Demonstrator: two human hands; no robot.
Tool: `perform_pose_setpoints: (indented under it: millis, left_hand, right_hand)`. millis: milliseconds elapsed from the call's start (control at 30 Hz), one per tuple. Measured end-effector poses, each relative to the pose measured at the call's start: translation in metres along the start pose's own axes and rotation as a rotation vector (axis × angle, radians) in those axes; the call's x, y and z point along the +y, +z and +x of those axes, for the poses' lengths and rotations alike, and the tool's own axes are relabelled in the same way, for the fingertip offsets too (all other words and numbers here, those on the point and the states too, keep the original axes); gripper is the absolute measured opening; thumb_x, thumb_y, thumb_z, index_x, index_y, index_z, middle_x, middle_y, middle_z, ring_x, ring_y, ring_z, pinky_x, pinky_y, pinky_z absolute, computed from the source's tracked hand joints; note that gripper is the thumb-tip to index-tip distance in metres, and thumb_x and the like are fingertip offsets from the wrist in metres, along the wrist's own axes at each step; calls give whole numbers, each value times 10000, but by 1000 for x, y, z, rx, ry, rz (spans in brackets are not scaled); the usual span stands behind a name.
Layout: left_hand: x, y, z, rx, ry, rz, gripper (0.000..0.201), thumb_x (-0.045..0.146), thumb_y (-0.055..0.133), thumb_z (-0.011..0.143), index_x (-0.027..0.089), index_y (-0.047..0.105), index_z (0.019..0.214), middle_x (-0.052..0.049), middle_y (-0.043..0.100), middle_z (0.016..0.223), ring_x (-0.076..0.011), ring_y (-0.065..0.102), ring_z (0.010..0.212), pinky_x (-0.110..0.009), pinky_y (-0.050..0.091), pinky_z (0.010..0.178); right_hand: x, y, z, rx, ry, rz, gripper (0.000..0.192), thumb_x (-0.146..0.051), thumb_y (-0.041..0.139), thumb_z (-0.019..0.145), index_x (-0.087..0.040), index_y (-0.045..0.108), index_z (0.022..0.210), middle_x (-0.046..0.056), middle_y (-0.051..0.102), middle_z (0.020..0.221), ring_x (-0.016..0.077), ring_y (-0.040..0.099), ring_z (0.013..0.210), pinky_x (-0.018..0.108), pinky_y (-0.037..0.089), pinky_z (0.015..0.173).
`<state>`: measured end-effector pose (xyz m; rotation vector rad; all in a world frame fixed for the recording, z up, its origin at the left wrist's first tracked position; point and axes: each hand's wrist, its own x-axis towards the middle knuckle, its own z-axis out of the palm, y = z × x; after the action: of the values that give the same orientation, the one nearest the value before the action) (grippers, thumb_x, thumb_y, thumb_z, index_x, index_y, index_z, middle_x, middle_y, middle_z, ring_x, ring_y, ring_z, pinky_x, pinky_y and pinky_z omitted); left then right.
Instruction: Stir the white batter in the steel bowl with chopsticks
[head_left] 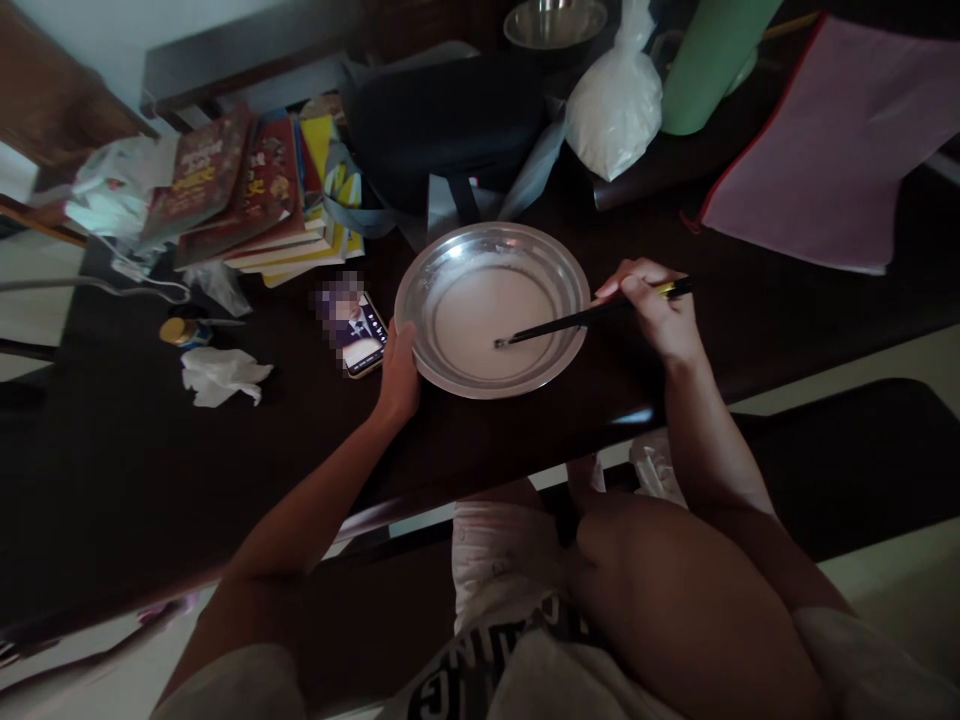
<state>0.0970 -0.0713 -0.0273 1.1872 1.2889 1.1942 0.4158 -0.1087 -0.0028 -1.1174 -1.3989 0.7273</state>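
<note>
A wide stainless steel bowl [571, 367] stands on the dark table near its front edge. Whitish, milky liquid [480, 305] covers its bottom. My left hand [400, 377] grips the bowl's left rim, fingers partly hidden by the side. Black chopsticks [570, 321] are pinched in my right hand [654, 308], just beyond the right rim. They slant down to the left, and their tips are in the liquid near the middle of the bowl. A lit phone [364, 335] lies close to my left hand, left of the bowl.
Left of the phone are a crumpled tissue [223, 376] and a small yellow-capped jar [184, 331]. Stacked books [240, 190] and a black bag [450, 125] lie behind. Farther right are a tied bag of white powder [616, 115], a green bottle [709, 70] and a pink cloth-like pouch [817, 160].
</note>
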Motion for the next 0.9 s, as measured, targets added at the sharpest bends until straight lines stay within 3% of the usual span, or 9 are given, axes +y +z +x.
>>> perform_pose_setpoints:
  millis: [100, 200, 300, 467, 600, 667, 800, 900]
  left_hand:
    - [-2, -1, 1, -1, 53, 40, 292, 478, 516, 956, 233, 648, 1046, -80, 693, 1160, -267, 612, 1179, -375, 472, 1053]
    - [-2, 0, 0, -6, 56, 63, 273, 464, 514, 959, 230, 646, 1011, -101, 694, 1180, -302, 582, 1228, -410, 468, 1063]
    - [1, 1, -1, -11, 37, 48, 261, 455, 509, 956, 223, 628, 939, -116, 699, 1170, -329, 570, 1252, -438, 483, 1041]
    - [4, 2, -2, -1, 38, 62, 253, 461, 535, 943, 228, 610, 876, -116, 697, 1152, -328, 584, 1234, -436, 481, 1044]
    - [2, 1, -1, -6, 40, 52, 282, 504, 544, 939, 232, 613, 905, -121, 694, 1142, -340, 565, 1247, -447, 478, 1040]
    - [0, 0, -1, -19, 33, 50, 294, 519, 536, 944, 236, 616, 941, -116, 694, 1155, -344, 544, 1268, -452, 472, 1051]
    - [-4, -1, 0, -20, 37, 27, 317, 522, 521, 956, 231, 621, 1033, -97, 685, 1159, -312, 572, 1234, -426, 477, 1052]
    - [-6, -1, 1, -15, 57, 31, 302, 496, 520, 962, 219, 622, 1025, -87, 683, 1116, -290, 598, 1189, -397, 491, 1025]
  right_hand:
    - [-1, 1, 0, -101, 5, -44, 285, -544, 648, 898, -303, 786, 835, 10, 738, 836, 198, 709, 846, 385, 573, 827]
    - [-1, 1, 0, -3, -34, -58, 282, -539, 641, 905, -308, 782, 824, 12, 728, 829, 196, 702, 854, 385, 566, 849]
    - [0, 0, 0, 54, -44, 20, 264, -508, 636, 918, -314, 779, 812, -2, 700, 770, 172, 684, 748, 365, 558, 772]
    - [-1, 3, 0, -70, -15, 10, 245, -498, 650, 910, -291, 778, 883, 4, 744, 831, 182, 711, 822, 364, 565, 807]
    - [4, 1, 2, 114, -62, 8, 280, -569, 659, 878, -317, 742, 966, 1, 714, 788, 194, 710, 740, 376, 560, 723]
    - [6, 1, 2, 144, -80, 52, 271, -577, 659, 875, -332, 724, 971, -16, 675, 708, 181, 688, 651, 366, 545, 660]
    - [5, 4, 1, -16, -58, 79, 257, -524, 670, 889, -303, 721, 1010, -17, 730, 762, 176, 719, 724, 351, 576, 713]
    - [3, 5, 1, 5, -67, 53, 238, -484, 668, 904, -288, 733, 1023, -7, 772, 833, 181, 741, 815, 359, 589, 798]
